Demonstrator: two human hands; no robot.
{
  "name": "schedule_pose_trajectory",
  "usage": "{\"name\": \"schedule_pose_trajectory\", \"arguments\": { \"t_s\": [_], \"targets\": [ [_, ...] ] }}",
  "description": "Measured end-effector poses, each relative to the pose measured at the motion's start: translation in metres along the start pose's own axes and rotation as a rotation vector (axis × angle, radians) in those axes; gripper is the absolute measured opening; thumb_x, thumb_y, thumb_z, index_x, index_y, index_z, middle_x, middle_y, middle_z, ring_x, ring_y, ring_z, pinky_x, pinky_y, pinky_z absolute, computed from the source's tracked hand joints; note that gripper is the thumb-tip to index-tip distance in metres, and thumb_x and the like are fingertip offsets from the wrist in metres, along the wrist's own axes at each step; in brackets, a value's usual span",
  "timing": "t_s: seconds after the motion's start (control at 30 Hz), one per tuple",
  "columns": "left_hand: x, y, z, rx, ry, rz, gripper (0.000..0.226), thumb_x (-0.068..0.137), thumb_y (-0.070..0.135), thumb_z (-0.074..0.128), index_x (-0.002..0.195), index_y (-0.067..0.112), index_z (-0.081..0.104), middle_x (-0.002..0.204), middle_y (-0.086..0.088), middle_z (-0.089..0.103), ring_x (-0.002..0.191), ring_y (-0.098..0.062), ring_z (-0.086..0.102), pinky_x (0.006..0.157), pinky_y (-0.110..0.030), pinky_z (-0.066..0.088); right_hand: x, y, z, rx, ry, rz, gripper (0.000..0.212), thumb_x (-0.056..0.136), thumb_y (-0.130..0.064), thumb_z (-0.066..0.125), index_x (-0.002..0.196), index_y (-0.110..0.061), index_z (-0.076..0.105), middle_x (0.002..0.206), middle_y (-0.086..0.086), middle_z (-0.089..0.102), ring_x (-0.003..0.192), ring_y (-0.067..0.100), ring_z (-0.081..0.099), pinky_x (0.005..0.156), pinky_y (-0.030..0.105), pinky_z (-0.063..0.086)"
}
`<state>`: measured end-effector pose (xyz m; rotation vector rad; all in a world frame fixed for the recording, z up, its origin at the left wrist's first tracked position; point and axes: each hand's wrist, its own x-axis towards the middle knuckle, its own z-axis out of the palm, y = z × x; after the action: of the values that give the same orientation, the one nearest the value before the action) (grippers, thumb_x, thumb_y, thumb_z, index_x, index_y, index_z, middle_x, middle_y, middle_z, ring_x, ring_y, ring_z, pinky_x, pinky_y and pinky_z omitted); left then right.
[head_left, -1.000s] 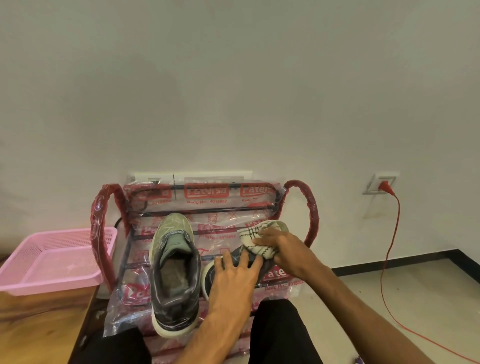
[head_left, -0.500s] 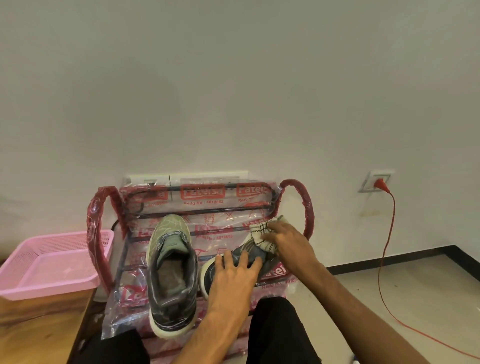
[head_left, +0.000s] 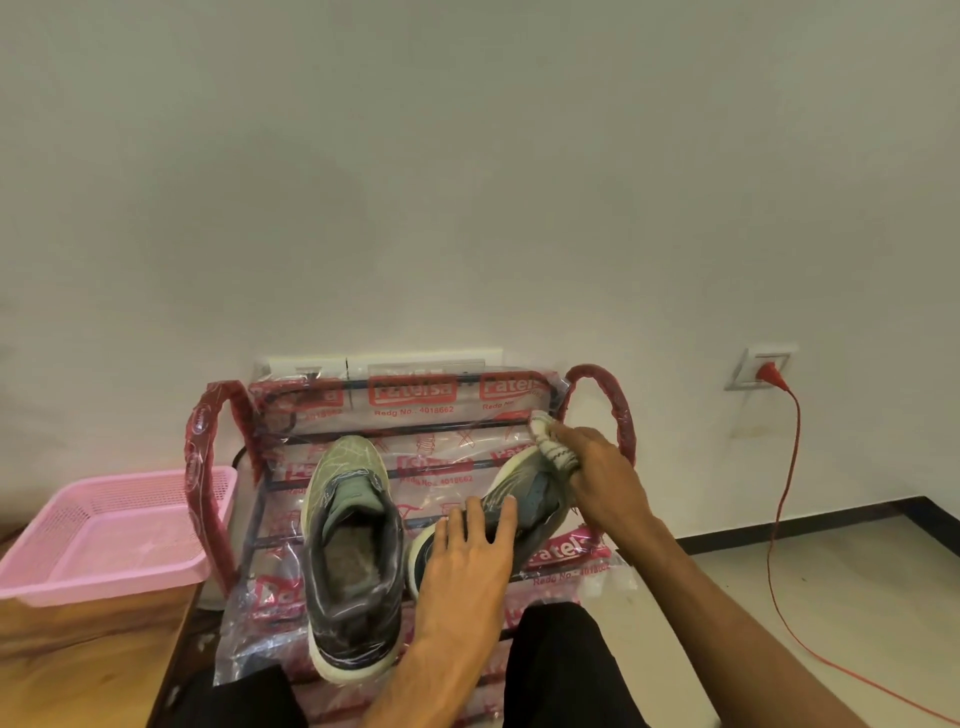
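Observation:
Two grey-green sneakers lie on a shoe rack (head_left: 322, 441) wrapped in red-printed plastic. The left sneaker (head_left: 352, 551) stands free, its opening facing up. The right sneaker (head_left: 524, 493) is tipped on its side. My left hand (head_left: 470, 561) lies flat on its heel part with fingers straight, pressing it down. My right hand (head_left: 597, 473) grips a bunched white cloth with dark stripes (head_left: 551, 444) against the sneaker's toe end.
A pink plastic basket (head_left: 104, 530) sits on a wooden table (head_left: 88, 660) to the left. A red cable (head_left: 779, 493) runs from a wall socket (head_left: 763, 366) down across the floor on the right. My dark-trousered knees fill the bottom edge.
My right hand with the cloth has slid toward the sneaker's toe, and the right sneaker has tilted more onto its side. My left hand stays on the sneaker.

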<state>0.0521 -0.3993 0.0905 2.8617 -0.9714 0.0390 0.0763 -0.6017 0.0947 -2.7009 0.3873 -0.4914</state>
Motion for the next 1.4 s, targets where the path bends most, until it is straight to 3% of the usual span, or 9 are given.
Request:
{"name": "schedule_pose_trajectory", "arguments": {
  "t_s": [0.13,0.27,0.53,0.8,0.97,1.1,1.27,1.4],
  "targets": [
    [-0.001,0.003,0.000,0.000,0.012,0.005,0.095,0.086,0.009,0.064,0.152,0.015,-0.005,0.154,-0.019,0.017,0.143,-0.036,0.015,0.120,-0.043,0.013,0.006,-0.007,-0.002,0.210,0.036,0.002,0.049,0.095,-0.008,0.050,0.141,-0.022,0.047,0.139,0.006,0.053,0.126,0.024,0.049,0.103,0.041,0.042],
    [0.004,0.007,-0.008,0.071,-0.005,0.015,0.088,0.085,0.021,0.065,0.150,0.007,0.007,0.147,-0.017,0.025,0.135,-0.034,0.024,0.115,-0.042,0.020,0.009,-0.011,-0.005,0.216,0.023,-0.033,0.060,0.086,0.007,0.048,0.140,-0.019,0.050,0.141,0.005,0.051,0.129,0.021,0.046,0.106,0.035,0.039],
    [0.014,0.019,-0.004,0.254,-0.097,0.068,0.078,0.084,0.017,0.066,0.144,-0.002,0.020,0.143,-0.023,0.035,0.130,-0.038,0.029,0.104,-0.046,0.031,0.000,-0.004,0.007,0.178,-0.071,-0.065,0.057,0.087,0.008,0.049,0.137,-0.018,0.053,0.139,0.006,0.054,0.126,0.021,0.049,0.103,0.030,0.042],
    [0.009,0.017,0.013,0.167,-0.012,0.110,0.076,0.088,0.005,0.060,0.148,-0.002,0.015,0.154,-0.024,0.022,0.144,-0.037,0.017,0.119,-0.047,0.011,-0.036,-0.001,0.010,0.280,-0.126,-0.086,0.051,0.088,0.005,0.055,0.134,-0.019,0.057,0.136,0.002,0.056,0.128,0.016,0.047,0.108,0.035,0.042],
    [0.010,0.016,0.011,0.139,-0.002,0.121,0.080,0.087,0.005,0.062,0.149,0.000,0.013,0.155,-0.022,0.020,0.145,-0.034,0.016,0.120,-0.045,0.010,-0.039,0.017,0.002,0.121,-0.171,-0.149,0.050,0.088,-0.010,0.065,0.133,-0.029,0.055,0.136,-0.002,0.057,0.123,0.013,0.054,0.098,0.030,0.050],
    [0.013,0.015,0.011,0.136,-0.002,0.106,0.081,0.086,0.005,0.063,0.149,-0.001,0.014,0.155,-0.023,0.022,0.145,-0.034,0.016,0.120,-0.045,0.011,-0.034,-0.007,0.004,0.136,-0.109,-0.087,0.050,0.088,-0.002,0.057,0.134,-0.021,0.056,0.136,0.005,0.056,0.122,0.021,0.053,0.101,0.034,0.047],
    [0.012,0.013,0.013,0.126,0.012,0.110,0.078,0.087,0.005,0.062,0.149,-0.001,0.015,0.155,-0.023,0.022,0.145,-0.034,0.016,0.120,-0.044,0.010,-0.038,-0.015,-0.006,0.135,-0.218,-0.180,0.048,0.089,-0.005,0.059,0.135,-0.021,0.056,0.134,0.006,0.057,0.120,0.020,0.054,0.098,0.029,0.047],
    [0.013,0.013,0.012,0.115,0.017,0.111,0.082,0.086,0.002,0.062,0.151,0.001,0.012,0.156,-0.021,0.019,0.146,-0.032,0.015,0.120,-0.043,0.010,-0.020,-0.011,-0.008,0.108,-0.198,-0.043,0.058,0.086,-0.005,0.055,0.140,-0.024,0.048,0.135,0.006,0.057,0.123,0.022,0.054,0.098,0.035,0.049]
  ]
}}
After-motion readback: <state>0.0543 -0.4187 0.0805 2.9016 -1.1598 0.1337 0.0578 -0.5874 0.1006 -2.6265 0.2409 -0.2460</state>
